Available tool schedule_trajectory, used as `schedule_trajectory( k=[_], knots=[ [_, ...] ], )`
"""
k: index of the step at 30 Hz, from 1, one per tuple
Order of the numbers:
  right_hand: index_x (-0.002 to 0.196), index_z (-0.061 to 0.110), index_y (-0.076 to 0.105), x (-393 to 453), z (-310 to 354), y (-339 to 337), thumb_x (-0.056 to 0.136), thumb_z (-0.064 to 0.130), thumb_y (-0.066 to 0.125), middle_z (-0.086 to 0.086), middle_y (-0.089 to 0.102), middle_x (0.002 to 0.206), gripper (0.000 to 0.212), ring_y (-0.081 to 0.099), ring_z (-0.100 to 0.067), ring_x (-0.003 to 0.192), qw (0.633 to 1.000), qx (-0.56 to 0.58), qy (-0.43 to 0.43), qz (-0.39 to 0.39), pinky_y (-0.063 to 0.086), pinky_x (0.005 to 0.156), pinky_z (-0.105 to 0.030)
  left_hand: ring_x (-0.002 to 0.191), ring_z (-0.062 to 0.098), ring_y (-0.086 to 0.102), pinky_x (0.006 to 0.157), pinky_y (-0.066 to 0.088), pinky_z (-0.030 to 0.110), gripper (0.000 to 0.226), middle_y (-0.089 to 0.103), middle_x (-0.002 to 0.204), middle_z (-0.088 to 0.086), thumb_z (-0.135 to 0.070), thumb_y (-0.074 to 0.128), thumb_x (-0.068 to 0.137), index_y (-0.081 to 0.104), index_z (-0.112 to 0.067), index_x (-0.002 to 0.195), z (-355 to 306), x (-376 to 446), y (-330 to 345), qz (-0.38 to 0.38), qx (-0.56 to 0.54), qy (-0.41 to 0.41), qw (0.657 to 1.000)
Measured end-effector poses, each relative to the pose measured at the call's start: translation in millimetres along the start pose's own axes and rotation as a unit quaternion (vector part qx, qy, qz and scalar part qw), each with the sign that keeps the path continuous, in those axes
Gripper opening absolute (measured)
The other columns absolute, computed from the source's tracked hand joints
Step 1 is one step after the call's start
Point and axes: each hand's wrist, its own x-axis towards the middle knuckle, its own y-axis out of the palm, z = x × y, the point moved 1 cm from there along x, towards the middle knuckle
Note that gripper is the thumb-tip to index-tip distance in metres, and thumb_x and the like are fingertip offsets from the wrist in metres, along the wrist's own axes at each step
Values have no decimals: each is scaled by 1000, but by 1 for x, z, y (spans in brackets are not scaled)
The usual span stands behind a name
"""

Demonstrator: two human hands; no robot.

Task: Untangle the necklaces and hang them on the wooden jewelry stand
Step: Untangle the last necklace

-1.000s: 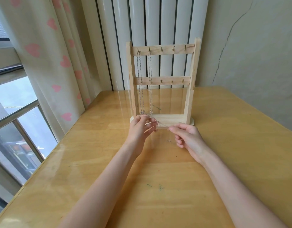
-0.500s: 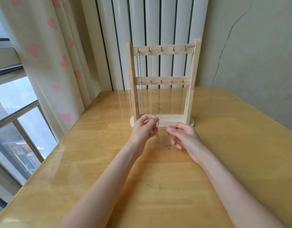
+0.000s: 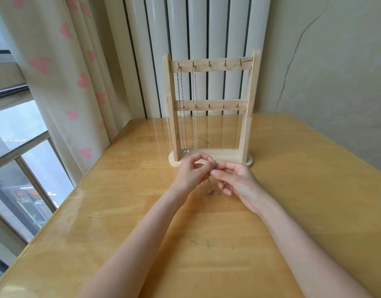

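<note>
L hand (image 3: 192, 168) is curled, thumb & forefinger pinched on a thin necklace (image 3: 209, 186); R hand (image 3: 234, 179) is likewise half-closed, fingertips pinched on the same chain, touching the L fingertips. The chain is seen hanging below the pinch, its end near the table (image 3: 314, 190). Just behind the hands is the wooden jewelry stand (image 3: 245, 117); two necklaces (image 3: 195, 108) are hung from its top-bar hooks at left.

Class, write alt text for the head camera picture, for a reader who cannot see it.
Two bare hands, left hand and right hand, pinch a thin necklace together just above a wooden table, its end dangling. Behind them stands a wooden jewelry stand with two chains hung from its top left hooks.
</note>
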Motion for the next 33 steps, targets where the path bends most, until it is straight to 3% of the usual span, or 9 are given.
schedule_trajectory(
  k=[4,7,11,13,18,20,22,26,33],
  knots=[
    [86,1,62,0,1,0,84,0,61,-16,61,79,2,45,-7,46,1000,-2,9,-19,31,38,-17,38,3,34,42,30,11,9,46,42,-8,-10,59,89,57,-7,81,0,1,1,6,22,21,1000],
    [79,6,56,2,3,-7,87,1,56,-9,63,71,10,44,-9,46,994,84,18,-67,28,38,-17,36,3,32,42,29,11,15,41,37,-10,-10,61,88,57,-13,73,2,3,1,1,55,27,998],
    [75,8,51,1,4,-14,88,0,51,-5,58,66,16,44,-11,47,988,126,17,-89,28,39,-18,37,5,35,46,27,20,19,39,36,-10,-17,63,85,58,-22,67,10,6,3,0,229,47,972],
    [73,11,48,2,5,-13,89,1,48,-3,49,61,19,40,-11,45,986,142,20,-81,27,39,-19,39,4,38,49,30,23,21,42,41,-10,-19,62,85,55,-24,66,13,6,4,-16,246,40,968],
    [72,14,48,3,4,-9,91,4,50,4,36,53,21,36,-10,50,992,111,27,-45,29,46,-20,58,5,56,67,48,18,12,50,54,-5,-14,58,90,57,-15,78,7,7,-4,-56,-24,-63,996],
    [73,13,50,4,3,-7,90,3,50,5,37,52,20,38,-11,55,991,132,12,-31,34,56,-21,63,11,60,75,54,22,9,48,54,-4,-11,55,91,56,-13,83,5,5,-5,-33,-166,-111,979],
    [75,11,50,4,4,-6,90,3,49,4,39,54,18,42,-12,60,986,167,6,-21,37,62,-21,52,10,55,67,56,22,11,42,53,-3,-6,51,92,54,-13,84,1,4,-4,-18,-249,-132,959],
    [78,10,51,3,4,-9,90,2,50,-1,49,60,15,52,-14,58,977,211,8,-15,42,51,-20,44,6,33,52,47,18,14,31,61,-3,-3,48,92,53,-13,83,0,5,1,-18,-209,-109,972],
    [79,9,52,2,4,-15,92,4,50,-2,55,63,14,60,-14,57,976,214,-11,-47,50,53,-19,58,8,51,68,51,19,11,52,76,0,-2,53,89,61,-10,91,6,1,1,99,-112,-125,981]
  ],
)
